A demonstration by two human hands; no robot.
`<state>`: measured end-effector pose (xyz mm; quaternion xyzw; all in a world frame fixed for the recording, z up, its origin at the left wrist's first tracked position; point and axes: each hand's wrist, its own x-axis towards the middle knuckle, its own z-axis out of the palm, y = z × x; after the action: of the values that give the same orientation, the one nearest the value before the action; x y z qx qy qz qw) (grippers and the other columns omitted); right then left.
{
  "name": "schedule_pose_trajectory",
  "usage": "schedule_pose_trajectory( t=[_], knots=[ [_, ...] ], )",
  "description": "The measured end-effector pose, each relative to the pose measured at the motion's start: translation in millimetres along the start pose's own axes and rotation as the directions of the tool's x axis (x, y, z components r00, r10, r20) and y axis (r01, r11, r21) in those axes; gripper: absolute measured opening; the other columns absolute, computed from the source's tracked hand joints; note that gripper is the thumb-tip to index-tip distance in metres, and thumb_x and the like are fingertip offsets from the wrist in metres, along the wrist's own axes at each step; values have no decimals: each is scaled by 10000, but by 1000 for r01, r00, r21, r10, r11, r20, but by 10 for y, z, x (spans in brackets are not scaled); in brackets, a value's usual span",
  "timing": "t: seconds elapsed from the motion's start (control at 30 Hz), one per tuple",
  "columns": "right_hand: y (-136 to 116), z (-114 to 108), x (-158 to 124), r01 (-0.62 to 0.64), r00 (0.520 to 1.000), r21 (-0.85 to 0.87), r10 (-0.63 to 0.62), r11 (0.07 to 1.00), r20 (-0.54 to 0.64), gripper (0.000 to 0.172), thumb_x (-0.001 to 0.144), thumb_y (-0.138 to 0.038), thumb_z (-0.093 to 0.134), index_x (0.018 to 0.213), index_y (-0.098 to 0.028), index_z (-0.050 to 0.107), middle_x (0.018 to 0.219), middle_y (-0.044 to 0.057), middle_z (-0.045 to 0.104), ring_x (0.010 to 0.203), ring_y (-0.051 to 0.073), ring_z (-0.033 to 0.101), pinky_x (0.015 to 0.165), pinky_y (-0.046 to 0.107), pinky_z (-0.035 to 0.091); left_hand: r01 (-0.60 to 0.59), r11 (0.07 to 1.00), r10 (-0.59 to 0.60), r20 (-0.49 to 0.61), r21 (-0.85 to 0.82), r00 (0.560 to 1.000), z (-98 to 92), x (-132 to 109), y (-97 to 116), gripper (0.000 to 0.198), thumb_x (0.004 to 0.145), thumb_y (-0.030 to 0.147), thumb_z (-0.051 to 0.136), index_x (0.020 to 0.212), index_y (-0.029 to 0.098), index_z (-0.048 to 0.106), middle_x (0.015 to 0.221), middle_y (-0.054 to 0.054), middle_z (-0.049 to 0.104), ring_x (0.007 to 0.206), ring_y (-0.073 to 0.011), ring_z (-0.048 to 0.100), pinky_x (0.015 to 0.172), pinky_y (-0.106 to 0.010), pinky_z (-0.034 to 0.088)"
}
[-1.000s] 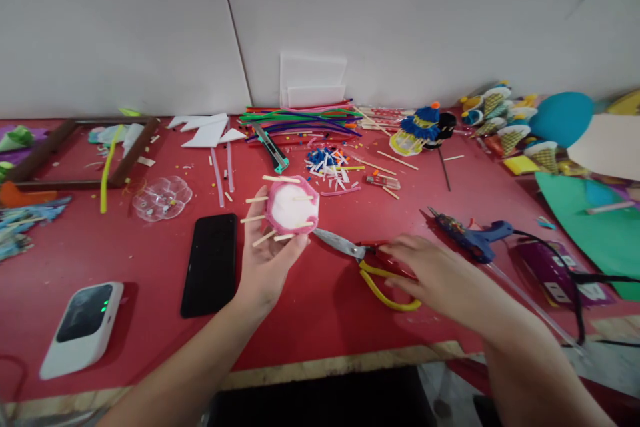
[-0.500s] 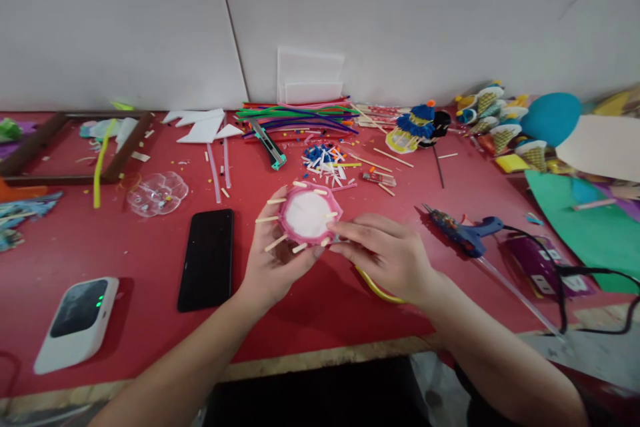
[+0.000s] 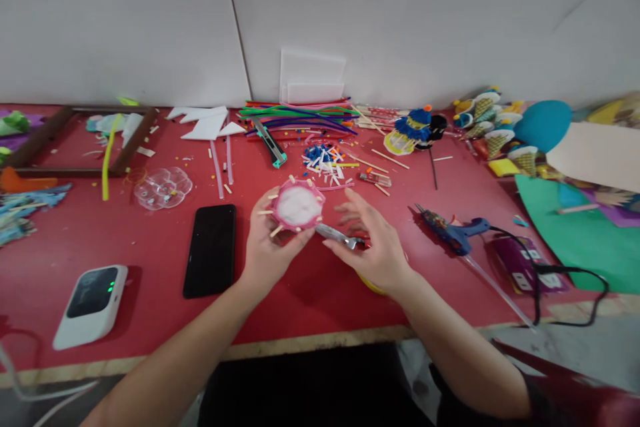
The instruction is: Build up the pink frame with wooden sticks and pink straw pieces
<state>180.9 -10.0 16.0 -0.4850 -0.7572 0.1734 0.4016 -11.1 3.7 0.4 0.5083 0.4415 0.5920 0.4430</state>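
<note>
Just right of the phone (image 3: 213,250), the left hand (image 3: 267,250) has its fingers curled round the pink-rimmed foam disc (image 3: 298,205) with little sticks poking out, held up just above the red table (image 3: 150,320). The right hand (image 3: 377,247) is blurry, fingers spread and gripping nothing, right over the scissors (image 3: 336,235). Looks like stick-fitting; any snipping needs a steady disc.

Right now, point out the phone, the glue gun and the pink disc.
phone (image 3: 210,250), head view, middle of its black screen.
glue gun (image 3: 451,229), head view, on its body ahead of the blue handle.
pink disc (image 3: 298,205), head view, its white centre.
</note>
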Motion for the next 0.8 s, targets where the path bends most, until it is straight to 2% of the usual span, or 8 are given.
schedule_pose_trajectory(
  t=[0.07, 0.13, 0.2, 0.3, 0.43, 0.53, 0.67, 0.8],
  knots=[
    [61, -35, -96, -99, 992, -154, 110, 983, 68, 679, 847, -341, 675, 1454, -226, 394, 1189, 124, 654, 1061, 274, 636, 903, 465, 552, 18, 990, -25, 46, 138, 999, -57, 26, 52, 676, 657, 266, 842, 1234, 246, 488, 1303, -96, 571, 1073, -236, 660, 860, -357, 581],
    [115, -50, -221, -124, 974, -295, 172, 947, 144, 585, 813, -330, 699, 1351, -187, 517, 1210, 154, 638, 1133, 335, 589, 960, 537, 501, -15, 942, -8, 68, 335, 998, -126, 24, 113, 647, 666, 274, 836, 1226, 239, 514, 1278, -93, 586, 1077, -244, 649, 911, -386, 547],
    [151, -40, -344, -128, 964, -339, 196, 932, 177, 439, 829, -296, 672, 1242, -166, 597, 1164, 154, 644, 1109, 331, 589, 960, 529, 495, -58, 873, 17, 89, 485, 996, -194, -9, 149, 609, 689, 279, 818, 1225, 230, 532, 1222, -95, 615, 1088, -263, 634, 944, -421, 516],
    [192, -23, -465, -132, 973, -321, 184, 938, 138, 284, 893, -283, 582, 1157, -191, 635, 1129, 128, 645, 1079, 300, 588, 954, 507, 491, -71, 761, 4, 105, 645, 994, -264, -101, 119, 577, 701, 296, 808, 1204, 213, 539, 1183, -112, 635, 1099, -308, 614, 948, -487, 492],
    [307, -103, -488, -173, 977, -348, 205, 922, 59, 266, 914, -281, 539, 1147, -193, 634, 1118, 125, 643, 1066, 305, 582, 958, 531, 476, -34, 659, -57, 95, 751, 994, -263, -270, 11, 623, 725, 335, 796, 1250, 178, 501, 1180, -157, 637, 1087, -343, 595, 938, -552, 473],
    [404, -218, -436, -201, 972, -354, 230, 913, 42, 280, 916, -262, 523, 1168, -196, 627, 1158, 127, 636, 1105, 310, 574, 974, 537, 471, -71, 571, -50, 120, 818, 991, -246, -410, 1, 759, 694, 425, 815, 1317, 156, 474, 1353, -224, 530, 1254, -418, 469, 1031, -634, 365],
    [336, -266, -359, -227, 972, -303, 232, 926, -21, 232, 920, -274, 529, 1109, -223, 652, 1099, 111, 668, 1058, 286, 610, 958, 514, 491, -92, 623, -132, 220, 777, 966, -330, -521, 86, 886, 730, 497, 772, 1449, 208, 342, 1378, -192, 525, 1261, -416, 468, 1029, -626, 374],
    [65, -81, -387, -182, 983, -134, 185, 974, 14, 159, 926, -287, 551, 983, -219, 682, 935, 86, 709, 917, 245, 653, 869, 437, 543, -139, 673, -139, 309, 727, 941, -452, -426, 127, 973, 722, 527, 769, 1492, 208, 266, 1390, -204, 524, 1267, -428, 476, 1057, -657, 325]
  ],
)
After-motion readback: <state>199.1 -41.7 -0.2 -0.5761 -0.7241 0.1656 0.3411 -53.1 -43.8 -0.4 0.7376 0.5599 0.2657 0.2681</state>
